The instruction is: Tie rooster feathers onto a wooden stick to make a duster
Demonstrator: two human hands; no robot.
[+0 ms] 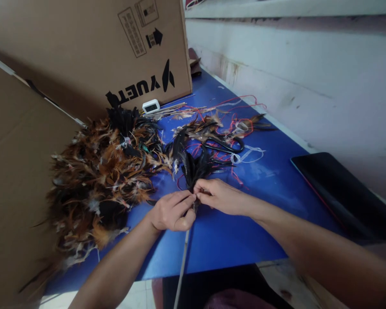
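Black feathers (193,165) fan out at the top end of a thin pale stick (182,272), which slants down past the table's front edge. My left hand (175,210) is closed around the place where the feathers meet the stick. At the same spot my right hand (217,196) pinches with thumb and forefinger, its tips touching the left fingertips. What lies between the right fingertips is too small to make out. Just beyond the feathers lie black-handled scissors (227,146), partly covered, among red strings (201,150) and a clear plastic strip (249,154).
A large heap of brown and black feathers (116,171) lies at left against a cardboard box (83,47). Near the box are a small white digital device (151,106) and several thin sticks (172,110). A black phone-like device (341,193) rests at right on the blue table (244,240), beside the wall.
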